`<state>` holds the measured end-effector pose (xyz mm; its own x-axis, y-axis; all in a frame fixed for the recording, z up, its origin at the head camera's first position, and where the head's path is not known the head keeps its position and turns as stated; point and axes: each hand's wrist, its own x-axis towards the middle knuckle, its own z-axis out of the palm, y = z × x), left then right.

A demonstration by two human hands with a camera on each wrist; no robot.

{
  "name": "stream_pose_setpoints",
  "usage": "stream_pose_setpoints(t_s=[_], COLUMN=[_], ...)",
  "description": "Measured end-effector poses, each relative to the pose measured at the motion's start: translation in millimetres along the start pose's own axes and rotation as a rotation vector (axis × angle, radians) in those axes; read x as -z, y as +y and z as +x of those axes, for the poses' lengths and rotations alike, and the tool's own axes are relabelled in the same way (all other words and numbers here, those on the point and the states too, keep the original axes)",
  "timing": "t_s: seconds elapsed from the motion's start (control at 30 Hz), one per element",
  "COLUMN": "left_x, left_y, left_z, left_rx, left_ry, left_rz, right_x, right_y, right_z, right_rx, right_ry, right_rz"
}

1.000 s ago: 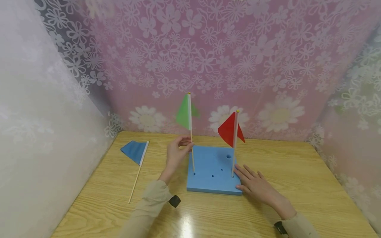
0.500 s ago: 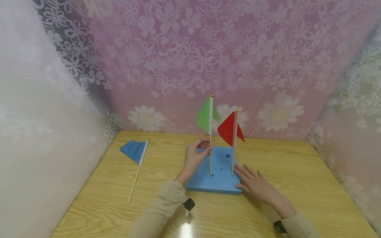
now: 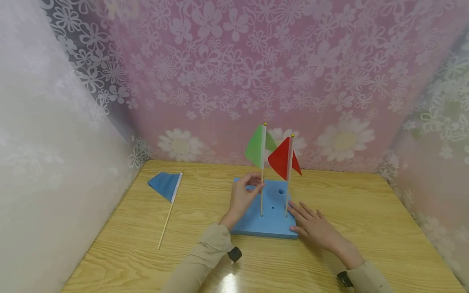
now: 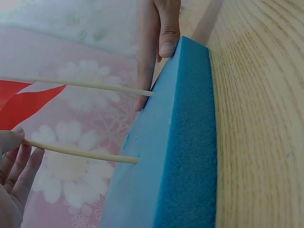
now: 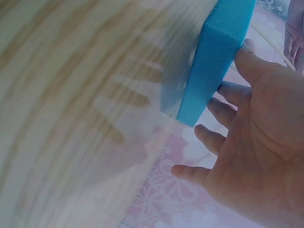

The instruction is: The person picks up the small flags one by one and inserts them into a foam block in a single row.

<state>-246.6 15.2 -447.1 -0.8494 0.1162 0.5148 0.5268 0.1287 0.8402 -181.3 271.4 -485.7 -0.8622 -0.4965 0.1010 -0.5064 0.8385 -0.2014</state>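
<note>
My left hand (image 3: 242,198) pinches the thin wooden stick of a green flag (image 3: 255,147) between thumb and fingers. That stick stands nearly upright, its lower end meeting the blue foam board (image 3: 267,228) at a small hole; how deep it sits I cannot tell. In the left wrist view the stick (image 4: 85,153) bows slightly. To its right, a red flag (image 3: 281,158) stands in the board by itself. My right hand (image 3: 318,230) rests at the board's right edge, fingers extended, with the thumb (image 5: 254,64) touching the foam in the right wrist view.
A blue flag (image 3: 165,187) lies on the wooden table (image 3: 121,236) left of the board. Further holes show in the board, one larger hole (image 3: 281,191) near its back right. Flower-patterned cloth (image 3: 249,77) hangs behind the table.
My left hand has carried the green flag rightward from above the board's left hole to the middle hole, then slightly lower. The right hand and the red flag have stayed put.
</note>
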Motion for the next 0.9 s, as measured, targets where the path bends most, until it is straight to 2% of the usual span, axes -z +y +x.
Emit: stream_pose_setpoints(t_s=[0.33,0.63,0.9], left_x=[-3.1,-2.0,-3.5], left_y=[-22.9,-23.4,-25.4], left_z=[-4.6,-12.0,-18.5], left_rx=[0.026,0.025,0.077], left_ry=[-0.037,-0.046,-0.080], left_rz=[0.013,0.045,0.079], right_x=[-0.5,-1.2,0.1], right_y=[0.6,0.5,-0.7], right_z=[-0.1,0.3,0.5], right_rx=[0.012,-0.004,-0.009], right_ry=[0.008,0.001,-0.002], right_rz=[-0.014,-0.006,-0.003])
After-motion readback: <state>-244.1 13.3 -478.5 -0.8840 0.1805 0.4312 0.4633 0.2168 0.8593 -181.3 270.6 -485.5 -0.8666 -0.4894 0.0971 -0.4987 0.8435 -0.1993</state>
